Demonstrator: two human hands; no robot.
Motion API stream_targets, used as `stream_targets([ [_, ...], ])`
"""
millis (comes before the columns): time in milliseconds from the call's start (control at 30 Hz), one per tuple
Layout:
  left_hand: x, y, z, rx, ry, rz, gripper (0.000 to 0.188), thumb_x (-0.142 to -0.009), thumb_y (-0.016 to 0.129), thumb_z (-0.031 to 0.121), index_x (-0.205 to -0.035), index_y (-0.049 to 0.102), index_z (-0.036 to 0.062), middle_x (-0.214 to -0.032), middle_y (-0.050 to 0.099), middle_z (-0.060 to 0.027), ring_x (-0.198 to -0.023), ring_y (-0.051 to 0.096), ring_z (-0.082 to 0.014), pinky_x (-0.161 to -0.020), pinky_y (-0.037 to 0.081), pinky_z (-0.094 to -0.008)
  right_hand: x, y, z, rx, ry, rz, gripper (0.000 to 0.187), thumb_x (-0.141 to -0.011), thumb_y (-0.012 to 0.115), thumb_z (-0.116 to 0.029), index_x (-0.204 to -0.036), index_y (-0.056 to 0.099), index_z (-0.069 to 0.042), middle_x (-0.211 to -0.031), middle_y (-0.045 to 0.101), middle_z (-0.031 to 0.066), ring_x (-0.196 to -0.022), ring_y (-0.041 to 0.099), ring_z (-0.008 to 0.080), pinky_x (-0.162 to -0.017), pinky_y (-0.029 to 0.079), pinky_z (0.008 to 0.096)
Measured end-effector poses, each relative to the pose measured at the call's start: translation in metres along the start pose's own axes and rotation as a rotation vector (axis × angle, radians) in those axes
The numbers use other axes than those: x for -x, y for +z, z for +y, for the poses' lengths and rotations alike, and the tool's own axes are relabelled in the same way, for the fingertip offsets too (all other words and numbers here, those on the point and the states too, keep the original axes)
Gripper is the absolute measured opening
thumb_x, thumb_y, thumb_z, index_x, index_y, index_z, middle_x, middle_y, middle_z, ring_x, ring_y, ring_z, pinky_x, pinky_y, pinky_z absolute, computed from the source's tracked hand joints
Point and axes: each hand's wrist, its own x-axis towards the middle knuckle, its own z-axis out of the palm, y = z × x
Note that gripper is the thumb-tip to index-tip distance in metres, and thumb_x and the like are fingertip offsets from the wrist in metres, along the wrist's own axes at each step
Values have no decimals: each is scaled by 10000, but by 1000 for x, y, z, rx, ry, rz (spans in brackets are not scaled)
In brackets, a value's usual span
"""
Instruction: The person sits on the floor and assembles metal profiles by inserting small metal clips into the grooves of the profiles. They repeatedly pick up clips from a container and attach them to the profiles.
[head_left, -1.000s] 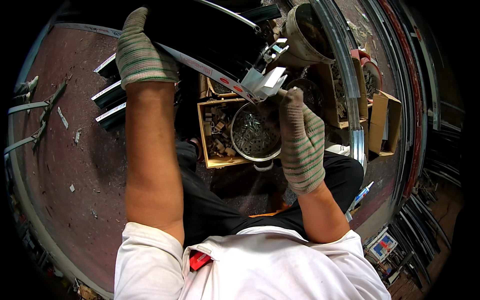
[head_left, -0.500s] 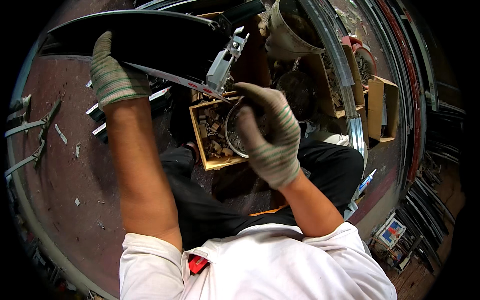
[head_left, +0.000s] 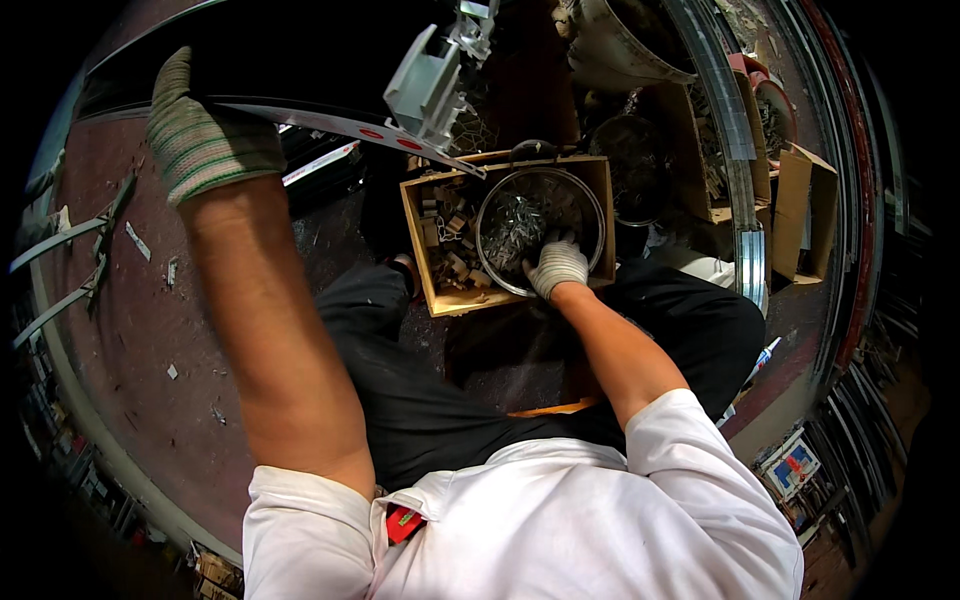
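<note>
My left hand [head_left: 215, 140], in a striped knit glove, is closed on the edge of a dark panel with a metal frame [head_left: 330, 125]; its thumb points up and its other fingers are behind the edge. A silvery metal fitting [head_left: 425, 85] stands at the frame's right end. My right hand [head_left: 558, 267], also gloved, is down inside a round bowl [head_left: 487, 262]. Its fingers are bent among small shiny metal pieces [head_left: 517, 228], and what they pinch is hidden. Beneath the bowl is a wooden box [head_left: 418, 262] with small brown blocks [head_left: 455, 225] at its left.
A whitish bucket [head_left: 610, 50] stands beyond the box on the right. Cardboard boxes [head_left: 808, 215] and long metal profiles [head_left: 745, 190] line the right side. Thin metal strips [head_left: 62, 245] stick up at the far left. My legs [head_left: 400, 390] flank the box.
My right hand has gone from beside the metal fitting down into the bowl. The panel and my left hand have shifted slightly left and up in the picture, and the box shows more fully.
</note>
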Motion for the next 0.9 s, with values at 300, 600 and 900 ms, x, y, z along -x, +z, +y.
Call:
stream_targets([
  [300, -7, -4, -4, -67, 40, -42, 331, -906, 643, 214, -1176, 616, 24, -1163, 674, -153, -1075, 652, -322, -958, 534, -514, -10, 27, 1, -81, -168, -10, 374, -859, 697, -348, -1032, 694, -15, -1030, 699, 223, -999, 667, 388, -872, 546, 446],
  [600, -1, 3, -5, -18, -1, -44, 352, -899, 636, 178, -1194, 590, -8, -1171, 668, -180, -1090, 652, -334, -960, 548, -506, -3, 12, -22, -185, -174, -168, 355, -885, 665, -351, -1088, 674, -60, -1055, 698, 203, -1020, 656, 388, -882, 536, 458],
  [900, -1, 0, -5, -49, 39, -60, 384, -892, 641, 182, -1211, 552, -11, -1181, 626, -191, -1093, 633, -308, -953, 550, -452, 10, 14, -11, -449, -242, 20, 222, -893, 658, -213, -1036, 611, -50, -1005, 690, 202, -976, 648, 404, -824, 528, 467],
])
